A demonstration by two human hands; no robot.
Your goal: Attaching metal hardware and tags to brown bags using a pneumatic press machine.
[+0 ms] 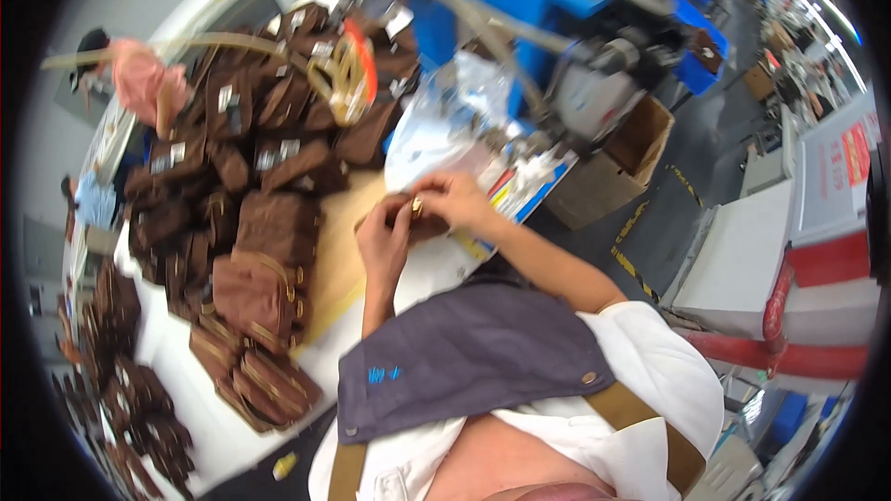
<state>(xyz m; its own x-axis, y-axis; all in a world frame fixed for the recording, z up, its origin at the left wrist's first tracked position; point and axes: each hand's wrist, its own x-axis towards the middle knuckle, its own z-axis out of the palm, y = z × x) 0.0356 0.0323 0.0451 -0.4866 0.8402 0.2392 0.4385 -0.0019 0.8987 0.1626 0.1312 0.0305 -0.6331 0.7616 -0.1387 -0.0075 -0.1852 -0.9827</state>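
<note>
Both my hands meet over the work table (345, 250), close together in the middle of the view. My left hand (381, 239) is closed, its fingertips pinching a brown fabric bag (428, 229). From the other side my right hand (457, 205) has its fingers pressed together on a small gold-coloured metal piece (417, 207) at the bag's upper part. The fingers hide most of this piece, and how it sits on the fabric cannot be made out. Much of the bag is covered by my hands.
Brown bags (263, 292) are heaped left of my hands. A crumpled clear plastic bag (444, 125) lies beyond them, near a blue machine (538, 0). A cardboard box (608, 176) stands right of the table. Two people (148, 83) are at the far left.
</note>
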